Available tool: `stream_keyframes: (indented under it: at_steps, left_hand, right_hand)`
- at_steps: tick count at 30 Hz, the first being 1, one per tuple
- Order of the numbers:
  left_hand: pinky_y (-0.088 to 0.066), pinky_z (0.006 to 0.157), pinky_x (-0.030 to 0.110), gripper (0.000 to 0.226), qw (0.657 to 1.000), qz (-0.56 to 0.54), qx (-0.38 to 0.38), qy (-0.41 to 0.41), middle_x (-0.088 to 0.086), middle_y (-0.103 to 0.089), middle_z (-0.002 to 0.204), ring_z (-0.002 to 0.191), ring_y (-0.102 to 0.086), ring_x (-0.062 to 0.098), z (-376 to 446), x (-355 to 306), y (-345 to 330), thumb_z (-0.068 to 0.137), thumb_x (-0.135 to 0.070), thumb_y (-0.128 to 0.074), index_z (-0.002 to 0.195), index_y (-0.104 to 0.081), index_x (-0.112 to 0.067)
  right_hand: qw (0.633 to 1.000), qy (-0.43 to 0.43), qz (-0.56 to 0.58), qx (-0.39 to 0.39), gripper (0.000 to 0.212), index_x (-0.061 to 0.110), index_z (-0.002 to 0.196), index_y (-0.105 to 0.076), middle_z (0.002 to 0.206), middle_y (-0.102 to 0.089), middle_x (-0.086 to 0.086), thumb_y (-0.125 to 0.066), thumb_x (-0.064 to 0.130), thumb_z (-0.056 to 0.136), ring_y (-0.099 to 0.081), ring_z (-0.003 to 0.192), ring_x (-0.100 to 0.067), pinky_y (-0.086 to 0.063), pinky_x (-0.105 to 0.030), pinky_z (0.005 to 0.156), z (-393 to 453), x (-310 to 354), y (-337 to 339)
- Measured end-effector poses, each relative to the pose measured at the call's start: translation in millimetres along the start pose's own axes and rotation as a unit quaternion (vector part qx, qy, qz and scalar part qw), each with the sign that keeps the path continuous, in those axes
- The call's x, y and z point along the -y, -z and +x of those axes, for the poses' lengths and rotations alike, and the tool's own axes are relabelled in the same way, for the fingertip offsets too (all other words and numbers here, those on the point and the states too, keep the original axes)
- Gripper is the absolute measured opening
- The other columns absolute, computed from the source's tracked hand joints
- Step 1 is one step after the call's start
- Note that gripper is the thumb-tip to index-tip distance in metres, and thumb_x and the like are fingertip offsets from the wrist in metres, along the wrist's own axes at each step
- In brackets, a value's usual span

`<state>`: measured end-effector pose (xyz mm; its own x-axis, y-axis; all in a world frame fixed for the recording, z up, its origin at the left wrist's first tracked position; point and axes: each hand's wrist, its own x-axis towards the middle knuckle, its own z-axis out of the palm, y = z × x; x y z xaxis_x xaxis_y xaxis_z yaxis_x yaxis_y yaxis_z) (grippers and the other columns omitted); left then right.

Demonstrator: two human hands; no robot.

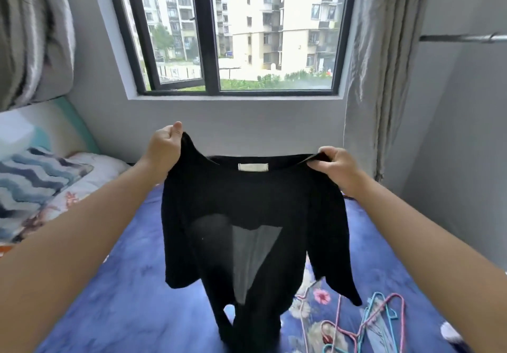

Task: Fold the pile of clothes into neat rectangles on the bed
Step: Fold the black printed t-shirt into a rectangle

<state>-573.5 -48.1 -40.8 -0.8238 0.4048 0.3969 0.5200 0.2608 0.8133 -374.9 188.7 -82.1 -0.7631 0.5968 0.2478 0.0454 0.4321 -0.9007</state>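
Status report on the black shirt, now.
Left hand and right hand: each has a grip on a shoulder of the black shirt. Shirt held up over the bed, unfolded. Hangers lie on bed, lower right.

1. No words, brand names or numbers can be read anywhere in the view.
2. A small white label is sewn inside the back of the neck of the black shirt (the only tag-like thing in sight), and its face looks blank; if anything is printed on it, it is too small and blurred to make out.
3. The buildings seen through the window carry no sign that can be read.
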Motion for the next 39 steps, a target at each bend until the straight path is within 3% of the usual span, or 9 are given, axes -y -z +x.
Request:
stream_keyframes:
  at_steps: [4,10,13,16,20,23,29,34,39]
  left_hand:
    - [-0.030,0.066,0.027,0.042,0.996,0.049,0.032,-0.062,0.000,-0.034,0.060,0.057,-0.033,0.010,7,-3,19,0.101,-0.028,-0.031,0.062,-0.035,-0.015]
    - [-0.044,0.067,0.026,0.023,0.891,0.322,0.266,-0.178,-0.009,-0.054,0.074,0.071,-0.052,0.011,4,10,55,0.077,-0.040,-0.070,0.078,-0.054,-0.024]
    - [-0.047,0.074,0.029,0.020,0.825,0.446,0.303,-0.172,-0.005,-0.053,0.076,0.079,-0.055,0.018,-1,21,58,0.081,-0.036,-0.069,0.088,-0.064,-0.017]
    - [-0.046,0.080,0.031,0.020,0.851,0.440,0.248,-0.146,0.006,-0.060,0.092,0.093,-0.056,0.026,-1,32,54,0.091,-0.026,-0.057,0.102,-0.066,-0.013]
    - [-0.044,0.066,0.022,0.015,0.977,0.114,0.178,-0.042,0.002,-0.058,0.075,0.078,-0.054,0.020,-9,37,52,0.093,-0.005,-0.050,0.084,-0.061,-0.012]
    - [-0.043,0.044,0.011,0.030,0.965,-0.174,0.182,0.076,-0.010,-0.059,0.048,0.046,-0.056,0.002,-32,31,62,0.096,0.004,-0.039,0.077,-0.050,-0.016]
    - [-0.045,0.069,0.026,0.026,0.966,-0.106,0.211,0.103,0.004,-0.056,0.081,0.073,-0.053,0.017,-77,33,87,0.098,-0.006,-0.040,0.080,-0.054,-0.018]
    - [-0.052,0.053,0.024,0.017,0.925,0.065,0.318,0.198,0.006,-0.063,0.073,0.061,-0.060,0.019,-129,41,125,0.093,-0.007,-0.049,0.082,-0.061,-0.014]
    - [-0.050,0.080,0.041,0.009,0.904,0.122,0.333,0.237,0.017,-0.063,0.084,0.069,-0.060,0.028,-161,53,169,0.090,-0.004,-0.051,0.089,-0.060,-0.005]
  right_hand:
    - [0.996,0.040,-0.079,-0.034,0.015,0.015,0.080,-0.048,0.072,-0.049,0.000,-0.060,0.017,0.089,-0.048,0.068,-0.015,-0.041,-0.024,0.064,-1,35,-2]
    - [0.933,0.050,-0.344,0.091,0.063,0.011,0.126,-0.047,0.120,-0.051,-0.004,-0.076,0.030,0.073,-0.048,0.110,-0.018,-0.032,-0.018,0.084,-18,66,-4]
    - [0.808,0.016,-0.562,0.173,0.057,0.012,0.123,-0.052,0.114,-0.057,-0.007,-0.073,0.036,0.076,-0.055,0.103,-0.025,-0.043,-0.027,0.079,-29,76,-10]
    - [0.711,0.024,-0.684,0.163,0.027,0.012,0.111,-0.060,0.111,-0.058,-0.006,-0.056,0.028,0.090,-0.055,0.103,-0.026,-0.043,-0.029,0.072,-33,77,-23]
    - [0.887,-0.022,-0.460,0.020,0.011,0.011,0.085,-0.060,0.095,-0.055,-0.009,-0.053,0.015,0.092,-0.054,0.095,-0.026,-0.040,-0.029,0.068,-40,73,-25]
    - [0.991,-0.069,-0.094,-0.065,0.015,0.006,0.103,-0.058,0.094,-0.056,-0.008,-0.047,0.003,0.094,-0.052,0.091,-0.021,-0.043,-0.029,0.070,-61,72,-35]
    - [0.990,-0.118,0.030,0.069,0.023,0.018,0.081,-0.055,0.072,-0.062,0.003,-0.044,0.005,0.096,-0.061,0.065,-0.007,-0.051,-0.015,0.058,-116,80,-60]
    - [0.958,-0.178,-0.006,0.225,0.019,0.014,0.080,-0.059,0.062,-0.068,0.008,-0.049,0.005,0.094,-0.064,0.056,0.000,-0.053,-0.014,0.056,-170,75,-77]
    - [0.952,-0.166,0.012,0.258,0.018,0.013,0.084,-0.061,0.066,-0.069,0.006,-0.051,0.001,0.091,-0.065,0.059,-0.004,-0.055,-0.019,0.064,-196,83,-101]
